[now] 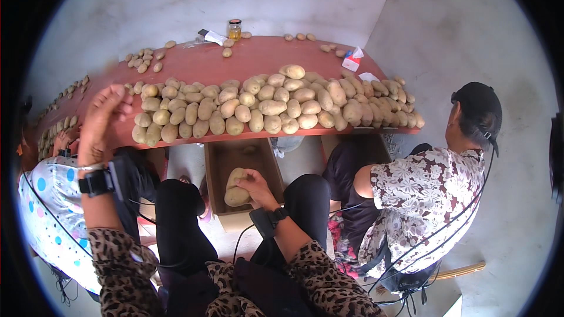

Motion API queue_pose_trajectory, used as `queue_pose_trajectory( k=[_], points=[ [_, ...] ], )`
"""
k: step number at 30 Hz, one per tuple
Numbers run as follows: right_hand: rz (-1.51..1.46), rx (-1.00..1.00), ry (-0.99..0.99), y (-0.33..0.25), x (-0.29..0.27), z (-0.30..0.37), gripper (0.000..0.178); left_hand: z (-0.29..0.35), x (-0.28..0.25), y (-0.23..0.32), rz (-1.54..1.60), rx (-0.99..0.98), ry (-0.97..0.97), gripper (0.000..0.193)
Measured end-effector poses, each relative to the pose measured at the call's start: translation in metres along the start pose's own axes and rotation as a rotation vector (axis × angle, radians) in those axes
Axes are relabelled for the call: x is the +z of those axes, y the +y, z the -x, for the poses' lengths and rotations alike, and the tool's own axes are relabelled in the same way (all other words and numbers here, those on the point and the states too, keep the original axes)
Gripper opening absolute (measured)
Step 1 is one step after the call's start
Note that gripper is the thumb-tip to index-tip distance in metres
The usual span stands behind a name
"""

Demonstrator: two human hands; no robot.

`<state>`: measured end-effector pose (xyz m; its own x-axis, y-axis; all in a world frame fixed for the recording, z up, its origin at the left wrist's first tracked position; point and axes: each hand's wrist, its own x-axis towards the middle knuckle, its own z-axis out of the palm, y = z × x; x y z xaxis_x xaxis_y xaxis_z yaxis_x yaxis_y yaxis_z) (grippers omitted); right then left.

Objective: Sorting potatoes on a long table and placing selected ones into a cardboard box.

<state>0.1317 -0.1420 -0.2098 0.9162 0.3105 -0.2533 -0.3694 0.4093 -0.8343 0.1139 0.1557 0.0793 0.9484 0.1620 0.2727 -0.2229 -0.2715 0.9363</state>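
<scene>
My right hand [257, 189] grips pale brown potatoes [237, 195], apparently two pressed together, above a brown open box [212, 170] between my knees. Inside that box a single potato [249, 149] lies near the far end. Raised at the left, my left hand [110, 107] has loosely bent fingers, and I see nothing in them. It is beside the left end of a long heap of potatoes [255, 105] along the table's near edge. Both my wrists carry black strapped devices.
The red table [200, 67] also bears scattered potatoes, a glass jar [234, 29], a tissue box [352, 60] and a white packet [214, 37]. A person in a dark cap [479, 108] sits at right; another in a dotted top [56, 194] sits at left. Cables hang around us.
</scene>
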Motion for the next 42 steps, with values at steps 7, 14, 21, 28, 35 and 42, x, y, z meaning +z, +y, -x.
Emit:
queue_pose_trajectory(
  k=[7, 14, 21, 28, 35, 42],
  points=[
    [-0.068, 0.056, -0.001, -0.003, -0.003, -0.003, 0.048, 0.047, 0.004, 0.081, -0.129, 0.095, -0.088, 0.016],
    [-0.053, 0.013, -0.077, 0.003, 0.012, 0.004, 0.044, 0.091, 0.082, -0.024, 0.029, -0.162, -0.327, 0.019],
    [0.057, -0.059, -0.055, 0.002, 0.002, 0.005, 0.047, 0.146, 0.179, -0.126, 0.006, -0.418, -0.3, 0.038],
    [0.311, -0.134, 0.021, -0.003, 0.0, 0.013, 0.046, 0.161, 0.198, -0.149, -0.152, -0.184, -0.202, 0.045],
    [0.283, -0.171, 0.022, -0.01, -0.008, 0.011, 0.052, 0.165, 0.215, -0.135, -0.494, 0.07, -0.137, 0.047],
    [0.264, -0.137, -0.044, -0.005, 0.005, 0.009, 0.052, 0.17, 0.202, -0.127, -0.521, 0.082, -0.073, 0.04]
  ],
)
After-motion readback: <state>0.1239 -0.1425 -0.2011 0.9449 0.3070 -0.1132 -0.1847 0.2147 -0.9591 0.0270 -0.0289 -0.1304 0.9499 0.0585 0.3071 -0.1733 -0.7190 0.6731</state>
